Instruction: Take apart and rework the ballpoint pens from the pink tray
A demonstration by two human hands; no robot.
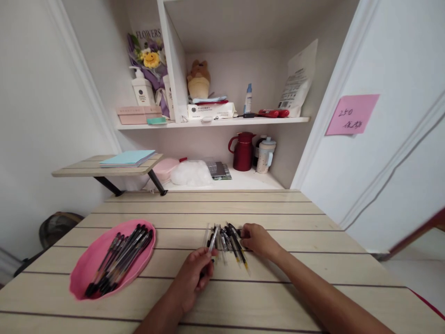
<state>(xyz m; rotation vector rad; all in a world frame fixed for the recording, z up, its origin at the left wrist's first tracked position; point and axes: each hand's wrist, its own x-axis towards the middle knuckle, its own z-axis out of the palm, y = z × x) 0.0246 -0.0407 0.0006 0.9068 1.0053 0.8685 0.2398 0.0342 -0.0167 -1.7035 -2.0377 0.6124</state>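
Observation:
A loose heap of pens and pen parts (227, 239) lies on the wooden table (278, 208), some clear-barrelled, some black with yellow tips. My left hand (195, 273) is closed on a clear pen barrel (214, 239) that points up and away, at the heap's left side. At the heap's right edge is my right hand (257, 239), its fingers curled at the ends of the black pieces; whatever is between its fingertips is hidden. Left of both hands, a pink dish (148, 266) holds several black-capped pens (121, 257) lying slantwise.
A small raised stand (76, 169) with blue paper (128, 158) is at the back left of the table. Behind the table, a white shelf (278, 121) carries bottles and a plush toy (199, 79). Below it stand a red jug (243, 153) and a pale cup (266, 157).

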